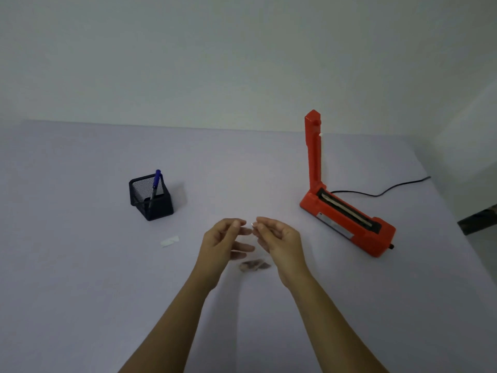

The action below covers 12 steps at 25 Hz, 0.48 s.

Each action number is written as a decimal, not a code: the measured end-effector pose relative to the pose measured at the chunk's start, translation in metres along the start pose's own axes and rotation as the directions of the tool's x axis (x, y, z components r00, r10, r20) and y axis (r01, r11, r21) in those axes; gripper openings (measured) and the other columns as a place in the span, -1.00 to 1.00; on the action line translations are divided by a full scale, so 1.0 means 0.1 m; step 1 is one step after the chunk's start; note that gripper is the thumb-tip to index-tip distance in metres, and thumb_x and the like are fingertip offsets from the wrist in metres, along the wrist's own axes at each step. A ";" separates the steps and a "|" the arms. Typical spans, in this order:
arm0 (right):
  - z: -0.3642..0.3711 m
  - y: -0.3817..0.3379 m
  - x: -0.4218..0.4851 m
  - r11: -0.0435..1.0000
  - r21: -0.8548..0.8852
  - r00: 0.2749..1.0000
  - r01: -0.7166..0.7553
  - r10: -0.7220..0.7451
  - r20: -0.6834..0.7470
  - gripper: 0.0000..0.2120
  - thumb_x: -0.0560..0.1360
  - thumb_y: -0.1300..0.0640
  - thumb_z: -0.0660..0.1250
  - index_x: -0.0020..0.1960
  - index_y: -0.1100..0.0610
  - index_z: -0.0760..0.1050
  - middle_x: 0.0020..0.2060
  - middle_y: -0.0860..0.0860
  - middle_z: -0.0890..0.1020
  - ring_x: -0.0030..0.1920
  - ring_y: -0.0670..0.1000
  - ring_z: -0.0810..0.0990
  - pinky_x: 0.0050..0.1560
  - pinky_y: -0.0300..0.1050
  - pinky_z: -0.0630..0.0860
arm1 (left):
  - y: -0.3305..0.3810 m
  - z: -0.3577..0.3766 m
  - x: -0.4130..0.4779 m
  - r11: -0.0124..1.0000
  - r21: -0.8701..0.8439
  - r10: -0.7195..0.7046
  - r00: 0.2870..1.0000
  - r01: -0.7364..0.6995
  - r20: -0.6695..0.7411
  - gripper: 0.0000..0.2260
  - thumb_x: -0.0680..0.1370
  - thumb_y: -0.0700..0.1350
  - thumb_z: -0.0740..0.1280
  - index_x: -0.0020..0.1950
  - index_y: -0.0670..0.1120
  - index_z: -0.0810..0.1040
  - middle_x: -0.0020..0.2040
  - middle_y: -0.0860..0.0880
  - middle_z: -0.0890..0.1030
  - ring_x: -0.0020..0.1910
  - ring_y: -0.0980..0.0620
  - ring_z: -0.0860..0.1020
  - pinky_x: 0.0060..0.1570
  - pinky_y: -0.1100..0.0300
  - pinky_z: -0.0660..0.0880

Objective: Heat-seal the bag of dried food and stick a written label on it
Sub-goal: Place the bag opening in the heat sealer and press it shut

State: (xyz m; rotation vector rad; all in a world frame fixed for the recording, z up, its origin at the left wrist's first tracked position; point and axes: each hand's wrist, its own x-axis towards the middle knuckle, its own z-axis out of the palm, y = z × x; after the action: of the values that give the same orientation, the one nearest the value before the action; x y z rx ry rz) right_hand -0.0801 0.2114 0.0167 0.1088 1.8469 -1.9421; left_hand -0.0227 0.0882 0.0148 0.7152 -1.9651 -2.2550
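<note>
Clear bag (252,249) pinched by both hands, no legible writing

Dim, soft, slightly blurred, wide-angle

both forearms bare below the fingers (243,230), no sleeves; left hand (223,244) and right hand (279,243) wear nothing.

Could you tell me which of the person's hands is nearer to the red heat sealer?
The right hand. It is just left of the heat sealer, which stands open on the table. The left hand is further left, beyond the right one.
</note>
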 end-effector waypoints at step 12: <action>0.41 0.35 -0.10 0.952 0.215 0.963 -0.216 0.244 -0.117 -0.83 0.47 0.27 0.35 0.06 0.19 0.57 -0.03 0.09 0.66 -0.04 -0.04 0.65 -0.07 -0.27 0.57 | -0.15 -0.49 0.10 0.985 0.068 -0.159 0.987 0.159 -0.006 -0.90 0.55 -0.12 0.33 -0.07 -0.14 0.57 -0.14 -0.10 0.69 -0.26 -0.02 0.67 -0.37 0.29 0.51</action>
State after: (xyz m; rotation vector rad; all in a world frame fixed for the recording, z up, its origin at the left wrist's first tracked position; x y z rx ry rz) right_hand -0.0483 0.1744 -0.0082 0.5171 1.6331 -1.9905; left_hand -0.0090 0.0419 -0.0062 0.9108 -2.0630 -2.2814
